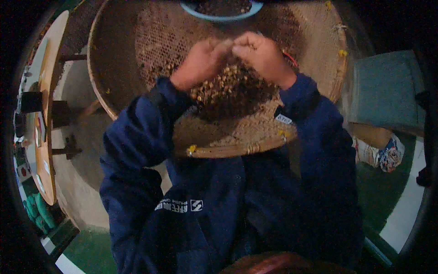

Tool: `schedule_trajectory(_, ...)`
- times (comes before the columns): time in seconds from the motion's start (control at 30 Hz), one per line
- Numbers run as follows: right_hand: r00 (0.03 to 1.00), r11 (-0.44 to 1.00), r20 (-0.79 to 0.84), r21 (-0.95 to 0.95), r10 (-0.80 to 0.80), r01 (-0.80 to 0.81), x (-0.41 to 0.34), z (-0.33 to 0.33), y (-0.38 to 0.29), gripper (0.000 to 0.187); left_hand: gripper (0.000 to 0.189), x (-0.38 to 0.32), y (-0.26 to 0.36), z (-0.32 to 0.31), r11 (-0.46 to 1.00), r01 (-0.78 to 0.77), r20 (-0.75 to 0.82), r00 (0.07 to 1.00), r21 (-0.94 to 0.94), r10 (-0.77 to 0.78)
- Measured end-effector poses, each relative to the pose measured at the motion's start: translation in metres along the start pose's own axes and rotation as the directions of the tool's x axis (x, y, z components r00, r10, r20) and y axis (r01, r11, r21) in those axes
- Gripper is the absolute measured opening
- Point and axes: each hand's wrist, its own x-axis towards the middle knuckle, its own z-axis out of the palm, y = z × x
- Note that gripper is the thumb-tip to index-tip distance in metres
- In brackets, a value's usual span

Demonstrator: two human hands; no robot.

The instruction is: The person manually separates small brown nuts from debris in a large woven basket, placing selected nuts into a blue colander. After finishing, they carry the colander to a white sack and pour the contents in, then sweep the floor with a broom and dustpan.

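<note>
My left hand (202,62) and my right hand (262,56) meet at the fingertips above a large round woven bamboo tray (236,150). Thumbs and fingers are bent inward as in a pinch. Blur hides whether a small piece is between them. Below the hands lies a heap of small brown and tan pieces (229,85), perhaps dried plant matter; paler ones gather on its upper part and darker ones nearer my body. At the tray's far side sits a light-blue basin (222,17) with similar dark pieces in it, cut off by the picture's top.
Left of the tray stands a wooden table (49,150) with a dark box (31,102) and papers on it. A grey-green padded panel (386,87) is on the right, above a printed sack (391,154). Green bundles (39,212) lie at lower left.
</note>
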Motion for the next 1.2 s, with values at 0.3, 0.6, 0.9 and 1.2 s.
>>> schedule_trajectory(0.3,0.891,0.895,0.089,-0.092,0.445,-0.437,0.026,-0.020,0.000,0.022,0.019,-0.004,0.008,-0.019,0.905,-0.257,-0.277,0.947,-0.340,0.165)
schedule_trajectory(0.6,0.922,0.882,0.030,0.281,0.387,-0.379,0.079,-0.043,0.003,0.018,0.015,-0.008,0.020,-0.015,0.878,-0.378,-0.276,0.913,-0.292,0.301)
schedule_trajectory(0.9,0.850,0.980,0.527,-0.177,0.018,0.089,0.037,0.043,0.045,0.018,0.013,-0.009,0.026,-0.013,0.808,-0.570,-0.365,0.791,-0.147,0.491)
schedule_trajectory(1.2,0.539,0.709,0.690,-0.669,0.483,0.223,-0.013,0.006,0.057,0.036,0.013,-0.007,0.029,-0.028,0.775,-0.631,-0.470,0.670,0.049,0.575)
